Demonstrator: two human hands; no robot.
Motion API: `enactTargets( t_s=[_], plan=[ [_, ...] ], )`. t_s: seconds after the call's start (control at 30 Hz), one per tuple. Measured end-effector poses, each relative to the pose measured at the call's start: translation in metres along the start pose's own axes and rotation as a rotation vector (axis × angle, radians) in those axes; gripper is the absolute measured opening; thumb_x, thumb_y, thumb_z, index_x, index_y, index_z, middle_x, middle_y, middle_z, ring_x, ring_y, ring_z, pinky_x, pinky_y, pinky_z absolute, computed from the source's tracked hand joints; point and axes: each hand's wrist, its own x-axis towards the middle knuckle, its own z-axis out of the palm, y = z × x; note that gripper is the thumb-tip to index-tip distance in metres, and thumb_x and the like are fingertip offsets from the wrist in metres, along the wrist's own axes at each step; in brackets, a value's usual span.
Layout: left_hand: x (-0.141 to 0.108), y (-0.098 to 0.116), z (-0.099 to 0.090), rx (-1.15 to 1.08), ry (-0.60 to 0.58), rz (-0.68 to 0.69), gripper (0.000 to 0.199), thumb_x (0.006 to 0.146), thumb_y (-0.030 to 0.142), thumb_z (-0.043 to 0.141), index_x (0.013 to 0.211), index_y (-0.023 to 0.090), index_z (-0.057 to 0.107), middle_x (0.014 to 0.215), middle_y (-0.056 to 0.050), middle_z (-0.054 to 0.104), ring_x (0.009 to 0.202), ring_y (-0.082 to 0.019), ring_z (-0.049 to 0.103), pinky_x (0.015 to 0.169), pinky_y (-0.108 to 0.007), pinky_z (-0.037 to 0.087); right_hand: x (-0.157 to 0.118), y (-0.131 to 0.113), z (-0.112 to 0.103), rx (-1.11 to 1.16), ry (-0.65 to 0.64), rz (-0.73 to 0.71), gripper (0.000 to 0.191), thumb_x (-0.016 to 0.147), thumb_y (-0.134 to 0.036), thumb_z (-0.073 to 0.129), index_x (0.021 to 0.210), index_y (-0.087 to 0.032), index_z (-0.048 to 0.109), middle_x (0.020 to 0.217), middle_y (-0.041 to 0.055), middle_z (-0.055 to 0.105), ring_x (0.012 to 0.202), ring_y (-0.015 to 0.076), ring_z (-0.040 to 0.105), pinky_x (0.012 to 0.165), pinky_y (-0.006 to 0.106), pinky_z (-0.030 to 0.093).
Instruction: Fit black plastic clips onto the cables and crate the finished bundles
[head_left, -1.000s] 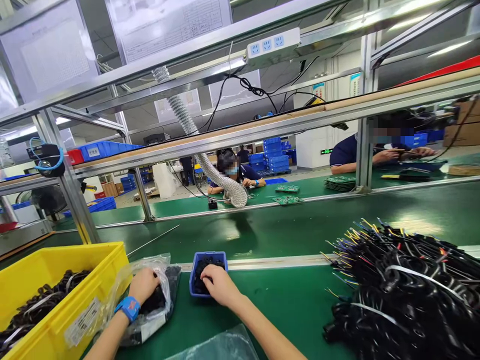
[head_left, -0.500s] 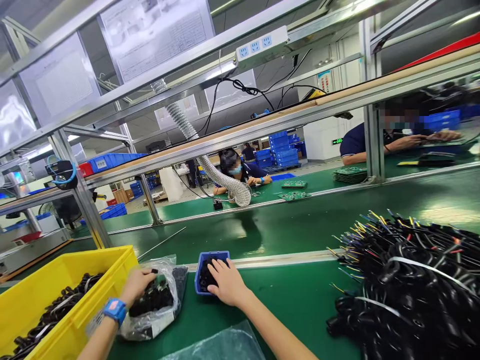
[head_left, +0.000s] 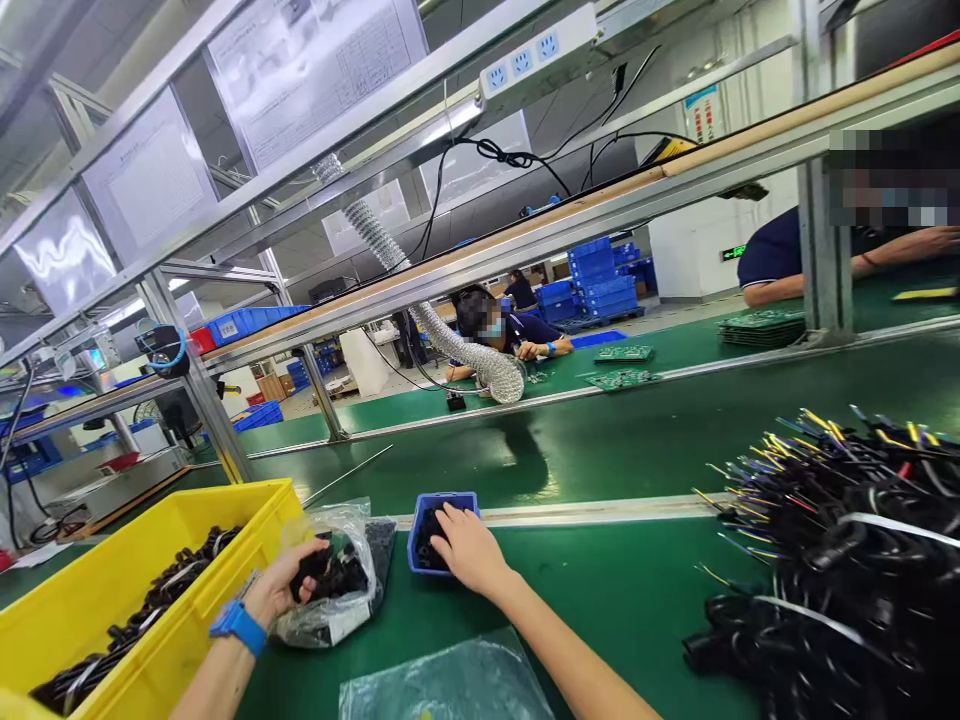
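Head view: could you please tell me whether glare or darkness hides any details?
In the head view, white glare streaks the leftmost hanging sheet; in the same view, the plastic bag by the left hand shows pale highlights, the black parts in the blue bin merge into darkness, and the cable bundle loses detail toward its lower right.

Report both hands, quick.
Left hand: closed around black parts, at the clear bag.
Right hand: over the small blue bin; grip cannot be told.

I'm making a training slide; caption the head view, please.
Left hand holding black parts at a clear plastic bag, right hand over a small blue bin.
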Motion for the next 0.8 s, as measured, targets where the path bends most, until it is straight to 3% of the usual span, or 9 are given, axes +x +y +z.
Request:
enactTargets(
  t_s=[0.13,0.3,0.37,0.43,0.5,0.57,0.7,0.8],
  plan=[
    [-0.002,0.022,0.039,-0.034,-0.064,0.103,0.032,0.073,0.046,0.055,0.063,0.015,0.052,0.058,-0.002,0.058,0.033,-0.006,0.042,0.031,-0.018,0.033,0.011,0.013,-0.002,0.142,0.189,0.134,0.026,0.091,-0.031,0.047,0.112,-0.017,0.055,0.126,0.0079,0.051,0.115,0.0228,0.046,0.097,0.047,0.035],
    [0.008,0.057,0.12,-0.024,-0.078,0.348,0.028,0.075,0.041,0.051,0.071,0.015,0.056,0.06,0.0,0.058,0.038,-0.007,0.046,0.035,-0.019,0.032,0.016,0.022,-0.003,0.259,0.315,0.223,0.021,0.09,-0.03,0.049,0.103,-0.017,0.058,0.111,0.006,0.058,0.1,0.02,0.055,0.087,0.042,0.045],
    [0.012,0.064,0.149,0.004,-0.058,0.482,0.025,0.073,0.039,0.054,0.07,0.014,0.059,0.062,-0.002,0.06,0.05,-0.012,0.054,0.044,-0.022,0.04,0.014,0.023,-0.003,0.283,0.359,0.225,0.02,0.09,-0.03,0.049,0.102,-0.017,0.058,0.109,0.0056,0.059,0.098,0.0192,0.056,0.086,0.041,0.046],
    [0.016,0.066,0.172,0.029,-0.052,0.612,0.02,0.07,0.034,0.059,0.072,0.014,0.063,0.073,-0.004,0.064,0.07,-0.018,0.06,0.062,-0.026,0.047,0.011,0.023,0.0,0.292,0.398,0.219,0.018,0.09,-0.028,0.049,0.101,-0.017,0.059,0.109,0.0055,0.059,0.099,0.0191,0.056,0.087,0.041,0.045],
    [0.02,0.064,0.185,0.045,-0.074,0.718,0.016,0.067,0.027,0.061,0.077,0.015,0.066,0.085,-0.006,0.065,0.086,-0.021,0.059,0.081,-0.03,0.045,0.009,0.024,0.005,0.289,0.418,0.206,0.017,0.09,-0.023,0.048,0.102,-0.017,0.059,0.113,0.006,0.058,0.105,0.0195,0.054,0.091,0.042,0.043],
    [0.024,0.059,0.192,0.05,-0.116,0.79,0.016,0.064,0.018,0.06,0.079,0.016,0.067,0.09,-0.008,0.065,0.092,-0.021,0.057,0.09,-0.031,0.041,0.007,0.026,0.011,0.279,0.413,0.19,0.021,0.089,-0.014,0.045,0.105,-0.016,0.059,0.119,0.008,0.057,0.111,0.0199,0.051,0.096,0.041,0.04],
    [0.031,0.055,0.195,0.035,-0.199,0.84,0.02,0.058,0.007,0.056,0.072,0.017,0.066,0.096,-0.008,0.065,0.099,-0.021,0.056,0.097,-0.032,0.037,0.004,0.031,0.025,0.257,0.38,0.157,0.04,0.082,-0.006,0.035,0.114,-0.013,0.058,0.124,0.0109,0.054,0.117,0.0184,0.047,0.103,0.033,0.033],
    [0.032,0.058,0.193,0.008,-0.236,0.829,0.014,0.063,0.013,0.054,0.068,0.018,0.066,0.098,-0.007,0.066,0.101,-0.022,0.057,0.096,-0.033,0.039,0.003,0.034,0.027,0.242,0.37,0.14,0.045,0.08,-0.007,0.031,0.118,-0.011,0.056,0.126,0.0104,0.053,0.119,0.0183,0.045,0.104,0.033,0.033]
  ],
)
